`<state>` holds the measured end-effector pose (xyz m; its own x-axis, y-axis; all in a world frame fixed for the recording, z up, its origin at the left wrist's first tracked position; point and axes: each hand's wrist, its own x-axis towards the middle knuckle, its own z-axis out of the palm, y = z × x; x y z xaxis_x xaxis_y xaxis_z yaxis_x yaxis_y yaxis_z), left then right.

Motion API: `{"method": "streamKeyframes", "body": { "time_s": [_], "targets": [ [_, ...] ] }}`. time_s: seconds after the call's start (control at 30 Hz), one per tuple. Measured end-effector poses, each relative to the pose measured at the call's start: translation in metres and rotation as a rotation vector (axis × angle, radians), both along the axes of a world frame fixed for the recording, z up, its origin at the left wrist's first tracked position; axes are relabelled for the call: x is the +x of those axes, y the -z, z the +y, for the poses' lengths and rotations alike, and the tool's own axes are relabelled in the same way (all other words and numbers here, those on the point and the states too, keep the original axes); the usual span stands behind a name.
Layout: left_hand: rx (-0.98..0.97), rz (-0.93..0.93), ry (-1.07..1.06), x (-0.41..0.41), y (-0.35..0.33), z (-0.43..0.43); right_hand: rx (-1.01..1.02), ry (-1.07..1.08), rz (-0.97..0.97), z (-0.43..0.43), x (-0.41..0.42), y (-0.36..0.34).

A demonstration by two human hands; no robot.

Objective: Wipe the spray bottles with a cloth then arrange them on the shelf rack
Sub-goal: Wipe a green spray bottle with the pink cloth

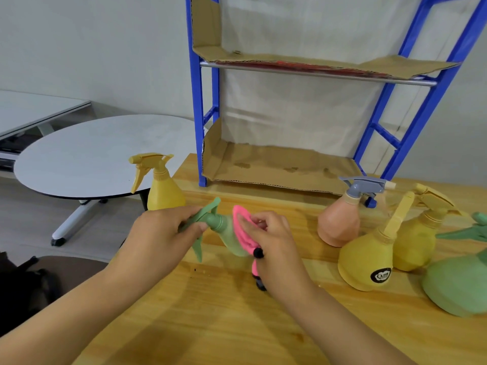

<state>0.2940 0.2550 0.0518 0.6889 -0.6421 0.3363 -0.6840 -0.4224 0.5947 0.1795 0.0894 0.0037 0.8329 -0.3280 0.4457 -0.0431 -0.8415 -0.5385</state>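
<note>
Green spray bottle [229,239] is held sideways between both hands over the tabletop [210,317]; the left hand [160,233] grips its nozzle end, the right hand [275,242] pinches a pink cloth [243,229] against its body.

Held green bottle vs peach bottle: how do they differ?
The held green bottle lies tilted in the left hand, pink cloth on it; peach bottle stands upright on the table, untouched. The green bottle's sprayer is green; peach bottle's is grey. Both are bulb-shaped trigger sprayers.
</note>
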Motion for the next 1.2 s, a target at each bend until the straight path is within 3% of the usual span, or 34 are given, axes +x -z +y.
{"method": "streamKeyframes", "body": {
  "time_s": [0.2,0.33,0.67,0.73,0.87,0.93,1.2],
  "targets": [
    [-0.053,0.161,-0.082,0.005,-0.025,-0.020,0.134,0.151,0.225,-0.031,0.003,0.013],
    [-0.005,0.083,0.007,0.006,-0.040,-0.038,0.201,0.144,0.190,-0.028,0.002,0.012],
    [0.004,0.418,0.253,0.006,-0.058,-0.061,0.319,0.155,0.073,-0.029,-0.017,0.005],
    [0.074,0.347,0.263,0.009,-0.057,-0.061,0.345,0.174,0.061,-0.032,-0.020,0.005],
    [0.353,-0.149,0.286,0.017,-0.059,-0.065,0.420,0.184,0.030,-0.032,-0.022,0.004],
    [0.357,-0.249,0.288,0.021,-0.059,-0.066,0.444,0.178,0.007,-0.030,-0.022,0.004],
    [0.207,-0.017,0.204,0.030,-0.049,-0.065,0.474,0.115,-0.025,-0.016,-0.019,0.006]
  ]
}}
